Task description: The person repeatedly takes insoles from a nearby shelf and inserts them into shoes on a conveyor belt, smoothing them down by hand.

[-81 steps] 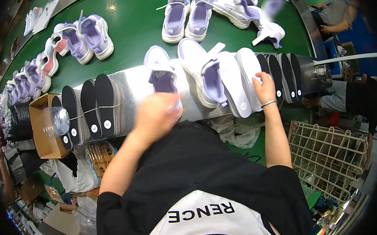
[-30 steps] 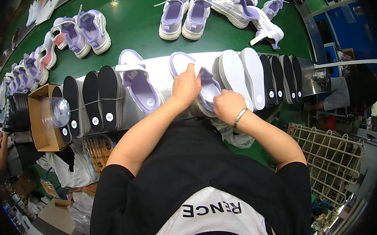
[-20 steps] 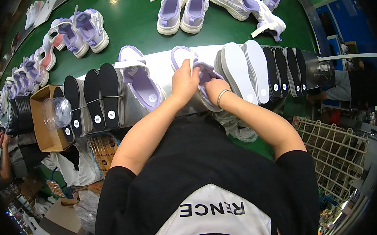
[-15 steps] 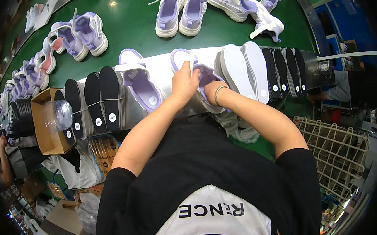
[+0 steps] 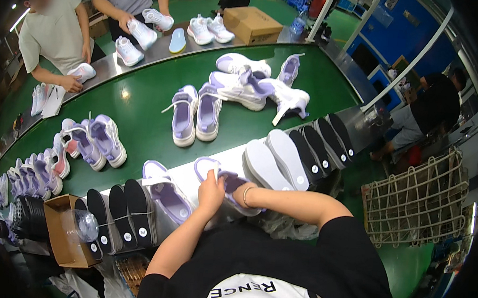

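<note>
Closest in, the left hand [image 5: 211, 194] was clasped about the tongue and strap of a lilac-and-white shoe [image 5: 203, 170], which lay on the metal counter [image 5: 184, 174] with its toe pointing away from the wearer; the right hand [image 5: 238, 194] had its fingers down in the opening, hidden, so I could not tell whether they pinched something or lay flat. The step in hand looked like seating an insole, though none could be seen beneath the fingers; the next move would call for the collar held open on the left while the right fingertips smoothed toward the toe, leaving no fold. Just to the left stood the mate [image 5: 169, 199], a round white sticker [image 5: 184, 214] showing inside it. Beyond that were tied black insoles [image 5: 135, 202] and an open carton [image 5: 56, 222]; to the right of the shoe leaned white insoles [image 5: 260, 164], with more black ones past them. Farther off, the green counter [image 5: 139, 142] bore an upright pair [image 5: 208, 119], a jumble of similar shoes [image 5: 235, 88] and, leftward, a long row [image 5: 35, 176]. Across it two co-workers [image 5: 50, 30] handled pale sneakers [image 5: 141, 34], near a closed box [image 5: 253, 25]
</note>
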The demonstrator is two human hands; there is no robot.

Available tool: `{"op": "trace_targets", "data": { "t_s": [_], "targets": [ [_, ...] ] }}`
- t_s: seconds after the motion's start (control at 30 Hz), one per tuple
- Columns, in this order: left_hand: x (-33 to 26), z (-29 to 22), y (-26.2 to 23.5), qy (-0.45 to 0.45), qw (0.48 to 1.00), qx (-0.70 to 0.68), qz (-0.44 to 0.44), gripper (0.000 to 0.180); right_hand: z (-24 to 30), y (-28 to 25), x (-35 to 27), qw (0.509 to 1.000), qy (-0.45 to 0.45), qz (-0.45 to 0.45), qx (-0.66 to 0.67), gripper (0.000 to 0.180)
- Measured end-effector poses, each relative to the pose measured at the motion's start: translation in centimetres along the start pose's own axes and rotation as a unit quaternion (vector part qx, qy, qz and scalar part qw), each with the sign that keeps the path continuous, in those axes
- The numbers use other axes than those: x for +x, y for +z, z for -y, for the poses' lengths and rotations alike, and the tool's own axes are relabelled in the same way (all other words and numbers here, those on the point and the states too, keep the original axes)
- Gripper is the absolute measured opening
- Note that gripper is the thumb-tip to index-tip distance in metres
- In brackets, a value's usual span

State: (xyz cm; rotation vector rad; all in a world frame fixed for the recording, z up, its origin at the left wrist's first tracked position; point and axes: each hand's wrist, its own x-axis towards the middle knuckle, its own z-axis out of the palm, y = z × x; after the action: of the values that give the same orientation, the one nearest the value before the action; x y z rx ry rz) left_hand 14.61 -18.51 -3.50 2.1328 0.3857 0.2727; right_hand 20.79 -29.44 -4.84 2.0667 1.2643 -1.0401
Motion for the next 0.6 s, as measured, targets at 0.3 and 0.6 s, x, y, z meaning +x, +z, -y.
{"op": "trace_targets", "data": {
  "t_s": [0.3, 0.6],
  "targets": [
    [-0.4, -0.1, 0.6, -0.012, 0.999, 0.047, 0.004, 0.022, 1.0, 0.8, -5.7, 0.996, -0.035, 0.006, 0.079, 0.027],
    [-5.2, 0.2, -5.8, 0.062, 0.984, 0.151, -0.074, 0.057, 2.9, 0.5, -5.6, 0.973, 0.002, -0.119, 0.200, 0.027]
  ]
}}
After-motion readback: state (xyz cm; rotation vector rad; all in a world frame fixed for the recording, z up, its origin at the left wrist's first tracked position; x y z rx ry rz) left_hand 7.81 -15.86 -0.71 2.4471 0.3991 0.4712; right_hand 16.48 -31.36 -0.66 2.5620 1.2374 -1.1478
